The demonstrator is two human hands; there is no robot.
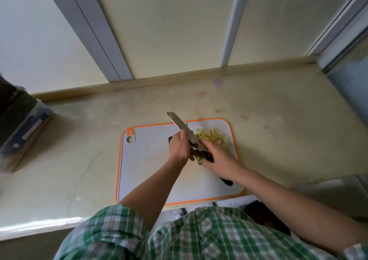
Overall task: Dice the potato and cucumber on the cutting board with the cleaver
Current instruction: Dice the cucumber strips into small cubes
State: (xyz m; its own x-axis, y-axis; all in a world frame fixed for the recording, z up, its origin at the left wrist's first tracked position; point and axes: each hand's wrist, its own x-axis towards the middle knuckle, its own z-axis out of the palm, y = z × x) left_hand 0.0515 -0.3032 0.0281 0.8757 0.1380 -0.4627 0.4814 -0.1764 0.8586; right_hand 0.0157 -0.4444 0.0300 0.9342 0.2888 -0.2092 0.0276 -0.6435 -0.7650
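Head view: a pale pile of diced potato (216, 138) is seen on the far right part of the cutting board (143, 170), so the potato stage is judged complete. No whole potato is visible. Small green cucumber pieces (198, 161) lie beside that pile and near the hands, which indicates that cucumber dicing is under way. A dark stub, taken to be the uncut cucumber (170, 139), projects from the left side of the left hand (179, 148), whose fingers are curled over it. How much of it is left cannot be told, as most of it is covered. The cleaver (179, 124) is gripped by its black handle in the right hand (220, 159). Its blade is angled away to the far left, with the tip raised past the board's far edge and the heel close to the left hand. The remaining work is judged to be the reduction of the stub to dice. The board lies flat on the beige worktop (278, 140), close to its near edge. A dark container (20, 124) stands well apart at the left.
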